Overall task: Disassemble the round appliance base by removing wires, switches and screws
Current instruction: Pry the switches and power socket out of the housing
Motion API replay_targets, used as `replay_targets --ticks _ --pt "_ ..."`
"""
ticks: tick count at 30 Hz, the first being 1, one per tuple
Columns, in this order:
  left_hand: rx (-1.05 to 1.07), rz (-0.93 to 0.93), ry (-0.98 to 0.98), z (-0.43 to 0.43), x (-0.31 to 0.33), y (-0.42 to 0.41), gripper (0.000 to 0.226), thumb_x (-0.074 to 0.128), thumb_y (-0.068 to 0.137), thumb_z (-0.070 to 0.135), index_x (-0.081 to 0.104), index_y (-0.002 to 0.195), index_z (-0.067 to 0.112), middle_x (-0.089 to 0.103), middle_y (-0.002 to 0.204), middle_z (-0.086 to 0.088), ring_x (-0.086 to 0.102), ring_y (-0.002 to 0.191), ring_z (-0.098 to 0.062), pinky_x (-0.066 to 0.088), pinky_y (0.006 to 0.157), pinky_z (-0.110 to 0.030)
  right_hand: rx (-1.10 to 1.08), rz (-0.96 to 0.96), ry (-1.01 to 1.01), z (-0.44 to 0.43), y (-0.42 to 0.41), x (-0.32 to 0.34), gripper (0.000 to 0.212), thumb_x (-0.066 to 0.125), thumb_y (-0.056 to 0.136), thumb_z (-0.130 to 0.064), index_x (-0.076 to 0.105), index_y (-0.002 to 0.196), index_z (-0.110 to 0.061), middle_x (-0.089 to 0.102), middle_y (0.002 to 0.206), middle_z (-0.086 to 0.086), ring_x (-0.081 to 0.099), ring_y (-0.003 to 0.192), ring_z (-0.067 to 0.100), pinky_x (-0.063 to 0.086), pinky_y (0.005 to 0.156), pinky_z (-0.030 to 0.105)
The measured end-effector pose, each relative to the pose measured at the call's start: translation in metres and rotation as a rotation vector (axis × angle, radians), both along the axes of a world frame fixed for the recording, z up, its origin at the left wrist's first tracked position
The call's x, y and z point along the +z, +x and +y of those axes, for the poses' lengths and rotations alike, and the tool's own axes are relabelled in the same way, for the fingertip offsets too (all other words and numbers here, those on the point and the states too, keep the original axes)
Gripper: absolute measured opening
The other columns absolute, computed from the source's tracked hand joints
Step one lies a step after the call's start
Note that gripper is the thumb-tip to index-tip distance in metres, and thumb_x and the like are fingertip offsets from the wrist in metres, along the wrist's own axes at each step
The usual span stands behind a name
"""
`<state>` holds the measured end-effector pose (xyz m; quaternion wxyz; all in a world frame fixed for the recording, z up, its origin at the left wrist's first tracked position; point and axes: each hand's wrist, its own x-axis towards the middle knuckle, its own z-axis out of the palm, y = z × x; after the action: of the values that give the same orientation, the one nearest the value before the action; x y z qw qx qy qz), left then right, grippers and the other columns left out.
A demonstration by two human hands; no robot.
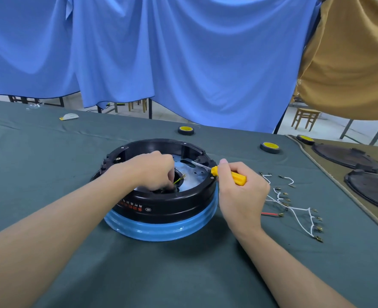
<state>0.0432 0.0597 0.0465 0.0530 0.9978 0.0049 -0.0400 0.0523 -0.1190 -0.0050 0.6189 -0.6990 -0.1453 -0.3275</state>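
Found the round base (pixel 172 205) at the middle of the table (pixel 50 174), open side up, black wall above a blue ring (pixel 161 232), resting flat on the green cloth. Noted a shiny metal plate (pixel 197 174) inside, with a dark hole at its centre.

Observed the left hand (pixel 152 172) reaching in from 8 o'clock, fingers curled down into the centre hole and pinching a yellow-green wire (pixel 179 179), its brass end sticking out toward 3 o'clock.

Observed the right hand (pixel 241 196) at 3 o'clock of the base, just outside the wall, fingers wrapped tight round the yellow handle of a screwdriver (pixel 230 176), thumb raised beside it. Noted the shaft crossing the rim toward 10 o'clock, tip near a black fitting at 1 o'clock inside the wall. Could not tell whether touching a screw.

Recorded loose white wires (pixel 294 210) with brass ends on the cloth at 3 o'clock, beyond the right hand, and a short red wire (pixel 271 214) among them.

Recorded one tape roll (pixel 186 130) at 12 o'clock, a second roll (pixel 270 147) at 2 o'clock, a third roll (pixel 305 140) further out the same way. Noted two dark round covers (pixel 348 158) on a tan mat (pixel 330 174) at far 3 o'clock, and a white mask (pixel 70 116) at far 10 o'clock.

Noted a blue sheet (pixel 183 63) hanging behind the table at 12 o'clock, a tan sheet (pixel 350 63) at 2 o'clock, and a wooden stool (pixel 305 118) below it.
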Motion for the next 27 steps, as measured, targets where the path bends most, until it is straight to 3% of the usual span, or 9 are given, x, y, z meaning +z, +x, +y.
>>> replay_targets --ticks 5,8,10,13,15,17,20,25,27 --pt "0.014 -0.116 -0.052 0.002 0.008 -0.003 0.033 0.067 0.091 0.036 0.057 0.06 0.033 0.063 0.075 0.004 0.054 0.082 -0.021 0.05 0.074 -0.035 0.025 0.028 0.014 -0.001 0.0 0.0 0.033 0.061 0.087 -0.026 0.065 0.059 -0.01 0.053 0.049 -0.002 0.044 0.048 0.008 0.036 0.052 0.019" --pt "0.058 -0.307 -0.153 0.001 0.017 -0.008 0.025 0.065 0.093 0.039 0.067 0.07 0.029 0.067 0.078 0.002 0.05 0.078 -0.02 0.045 0.068 -0.031 0.051 0.103 0.087 0.0 -0.003 0.006 0.031 0.065 0.091 -0.027 0.068 0.061 -0.019 0.063 0.054 -0.002 0.055 0.051 0.014 0.047 0.056 0.027" --pt "0.076 -0.444 -0.343 -0.002 0.024 -0.014 0.03 0.066 0.092 0.036 0.068 0.064 0.026 0.068 0.065 0.003 0.053 0.063 -0.013 0.043 0.06 -0.024 0.135 0.138 0.214 0.002 -0.008 0.014 0.023 0.066 0.092 -0.031 0.072 0.072 -0.021 0.068 0.06 -0.001 0.062 0.052 0.014 0.052 0.056 0.029" --pt "0.103 -0.58 -0.773 -0.014 0.031 -0.028 0.025 0.069 0.09 0.03 0.075 0.068 0.021 0.069 0.058 0.004 0.047 0.048 -0.006 0.037 0.049 -0.011 0.301 0.097 0.349 0.006 -0.017 0.027 0.015 0.062 0.093 -0.038 0.067 0.105 -0.031 0.073 0.077 -0.001 0.073 0.066 0.017 0.055 0.056 0.026" --pt "0.113 -0.583 -1.097 -0.024 0.031 -0.039 0.02 0.071 0.089 0.027 0.077 0.075 0.016 0.069 0.06 0.003 0.047 0.049 -0.007 0.039 0.049 -0.012 0.343 0.049 0.324 0.009 -0.022 0.034 0.016 0.057 0.095 -0.04 0.063 0.11 -0.042 0.072 0.089 -0.006 0.075 0.077 0.019 0.059 0.066 0.028" --pt "0.113 -0.556 -1.293 -0.036 0.029 -0.049 0.018 0.071 0.089 0.027 0.079 0.077 0.015 0.067 0.061 0.002 0.046 0.05 -0.008 0.039 0.05 -0.014 0.328 -0.002 0.239 0.011 -0.027 0.039 0.014 0.055 0.098 -0.036 0.065 0.105 -0.043 0.068 0.101 -0.005 0.073 0.087 0.018 0.059 0.079 0.036" --pt "0.096 -0.549 -1.356 -0.053 0.023 -0.062 0.019 0.07 0.089 0.024 0.08 0.073 0.02 0.067 0.059 0.005 0.045 0.047 -0.002 0.037 0.048 -0.012 0.311 0.005 0.147 0.01 -0.036 0.041 0.017 0.064 0.094 -0.025 0.071 0.091 -0.04 0.064 0.108 0.0 0.069 0.097 0.019 0.055 0.089 0.043" --pt "0.076 -0.56 -1.397 -0.067 0.014 -0.076 0.022 0.068 0.091 0.019 0.08 0.073 0.018 0.061 0.053 0.013 0.05 0.045 0.003 0.035 0.049 -0.004 0.444 0.049 0.137 -0.005 -0.051 0.044 0.024 0.075 0.085 -0.011 0.074 0.093 -0.035 0.068 0.106 0.018 0.073 0.081 0.021 0.057 0.082 0.034" --pt "0.069 -0.553 -1.376 -0.068 0.013 -0.077 0.024 0.069 0.091 0.026 0.08 0.072 0.017 0.058 0.054 0.013 0.046 0.046 0.002 0.035 0.051 -0.006 0.41 0.028 0.079 -0.013 -0.054 0.044 0.036 0.074 0.084 -0.006 0.073 0.09 -0.041 0.068 0.107 0.012 0.073 0.079 0.016 0.057 0.077 0.033"
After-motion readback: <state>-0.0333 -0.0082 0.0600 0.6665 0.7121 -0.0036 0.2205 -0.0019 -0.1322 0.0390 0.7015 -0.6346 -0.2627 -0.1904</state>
